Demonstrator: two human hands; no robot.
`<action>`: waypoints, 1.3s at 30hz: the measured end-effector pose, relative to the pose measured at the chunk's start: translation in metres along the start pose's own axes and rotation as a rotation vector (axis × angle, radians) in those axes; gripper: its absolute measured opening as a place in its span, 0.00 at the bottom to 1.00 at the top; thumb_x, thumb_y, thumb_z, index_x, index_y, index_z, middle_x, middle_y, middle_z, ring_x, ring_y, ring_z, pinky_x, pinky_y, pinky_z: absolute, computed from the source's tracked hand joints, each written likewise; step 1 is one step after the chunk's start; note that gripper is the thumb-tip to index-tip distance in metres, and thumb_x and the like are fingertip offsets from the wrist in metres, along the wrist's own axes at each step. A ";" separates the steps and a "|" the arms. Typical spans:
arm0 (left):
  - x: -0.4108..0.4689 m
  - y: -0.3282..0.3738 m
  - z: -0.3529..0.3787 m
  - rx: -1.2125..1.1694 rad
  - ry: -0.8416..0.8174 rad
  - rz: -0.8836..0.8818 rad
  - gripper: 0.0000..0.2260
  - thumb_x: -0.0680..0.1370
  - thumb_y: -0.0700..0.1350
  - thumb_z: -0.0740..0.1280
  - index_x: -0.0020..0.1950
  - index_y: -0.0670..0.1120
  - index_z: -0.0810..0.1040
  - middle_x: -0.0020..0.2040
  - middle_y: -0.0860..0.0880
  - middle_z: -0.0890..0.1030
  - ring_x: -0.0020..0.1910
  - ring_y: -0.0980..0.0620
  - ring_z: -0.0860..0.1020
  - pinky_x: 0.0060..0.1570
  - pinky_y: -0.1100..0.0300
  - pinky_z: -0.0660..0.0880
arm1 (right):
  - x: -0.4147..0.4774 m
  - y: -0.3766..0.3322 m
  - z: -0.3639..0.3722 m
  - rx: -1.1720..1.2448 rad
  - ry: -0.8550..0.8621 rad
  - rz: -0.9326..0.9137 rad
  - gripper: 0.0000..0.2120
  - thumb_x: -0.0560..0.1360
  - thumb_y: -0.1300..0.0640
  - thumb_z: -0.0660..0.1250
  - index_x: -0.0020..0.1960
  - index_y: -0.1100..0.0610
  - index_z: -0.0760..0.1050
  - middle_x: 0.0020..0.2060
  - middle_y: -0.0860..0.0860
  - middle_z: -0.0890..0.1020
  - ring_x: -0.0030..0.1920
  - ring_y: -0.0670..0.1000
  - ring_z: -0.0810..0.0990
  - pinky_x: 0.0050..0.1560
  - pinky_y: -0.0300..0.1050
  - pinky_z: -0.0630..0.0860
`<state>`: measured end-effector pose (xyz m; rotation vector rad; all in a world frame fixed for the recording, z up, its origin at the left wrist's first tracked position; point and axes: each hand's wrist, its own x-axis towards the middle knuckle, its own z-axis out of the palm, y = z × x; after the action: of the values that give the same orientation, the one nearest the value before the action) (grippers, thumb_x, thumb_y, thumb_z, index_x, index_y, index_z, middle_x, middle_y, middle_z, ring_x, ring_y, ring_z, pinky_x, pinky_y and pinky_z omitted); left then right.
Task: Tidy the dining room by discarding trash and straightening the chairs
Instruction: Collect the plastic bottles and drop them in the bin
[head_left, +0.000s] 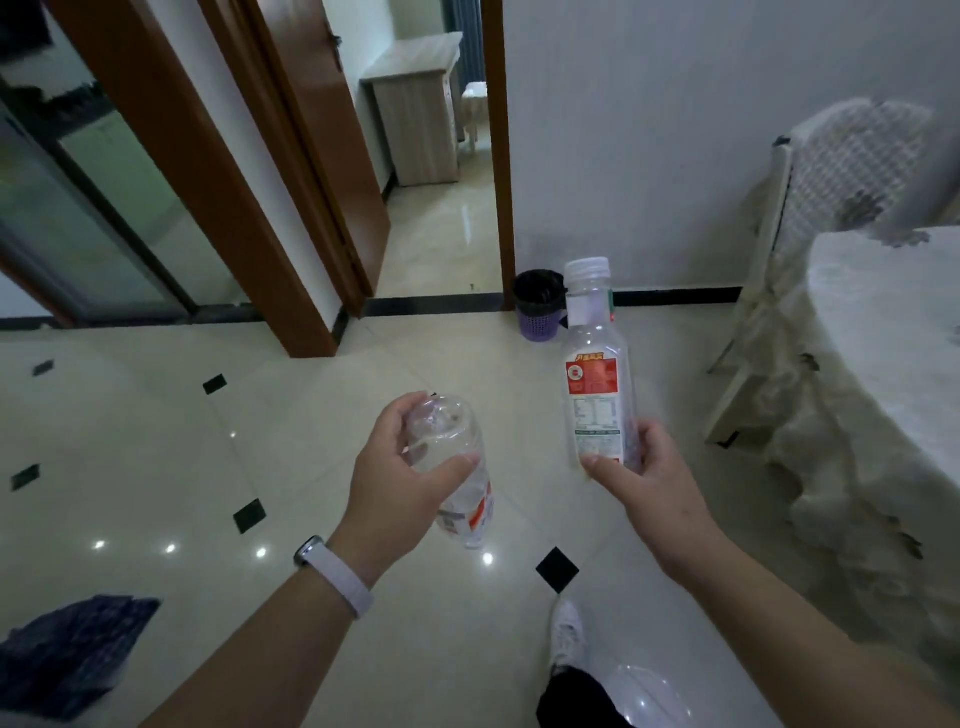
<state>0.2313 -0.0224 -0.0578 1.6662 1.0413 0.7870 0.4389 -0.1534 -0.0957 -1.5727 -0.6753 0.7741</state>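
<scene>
Two bottles, one bin (540, 306) ahead.
Left hand (400, 483) is gripping the upended bottle (457, 452), right hand (649, 478) the capped bottle (597, 374), short of the bin.

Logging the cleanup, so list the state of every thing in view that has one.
base-up bottle: tilted, base upward, cap hidden.
capped bottle: upright, white cap on, looks empty.
left hand: grips base-up bottle.
right hand: grips capped bottle near its base.
trash bin: upright on the floor, black liner, open top.
door: open.
</scene>
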 end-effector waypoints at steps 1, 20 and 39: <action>0.024 0.002 0.000 0.012 0.007 -0.006 0.26 0.70 0.44 0.78 0.60 0.63 0.70 0.59 0.60 0.76 0.57 0.57 0.77 0.55 0.55 0.79 | 0.025 -0.001 0.004 0.009 0.001 0.004 0.18 0.70 0.55 0.76 0.57 0.52 0.73 0.49 0.49 0.83 0.45 0.41 0.82 0.40 0.30 0.73; 0.384 -0.008 0.026 -0.015 -0.054 -0.029 0.28 0.71 0.42 0.77 0.67 0.54 0.70 0.62 0.53 0.76 0.59 0.52 0.77 0.54 0.58 0.78 | 0.352 -0.051 0.036 -0.094 0.094 0.043 0.21 0.72 0.55 0.74 0.61 0.48 0.70 0.53 0.45 0.82 0.51 0.43 0.82 0.52 0.41 0.77; 0.749 -0.023 -0.010 -0.060 -0.379 0.062 0.28 0.69 0.45 0.79 0.63 0.59 0.70 0.59 0.58 0.77 0.57 0.57 0.77 0.55 0.55 0.77 | 0.606 -0.106 0.171 -0.157 0.395 0.085 0.22 0.73 0.57 0.74 0.62 0.50 0.68 0.52 0.43 0.81 0.46 0.38 0.82 0.42 0.31 0.77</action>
<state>0.5324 0.6640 -0.0587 1.7184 0.6972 0.5083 0.6731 0.4397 -0.0697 -1.8409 -0.3881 0.4582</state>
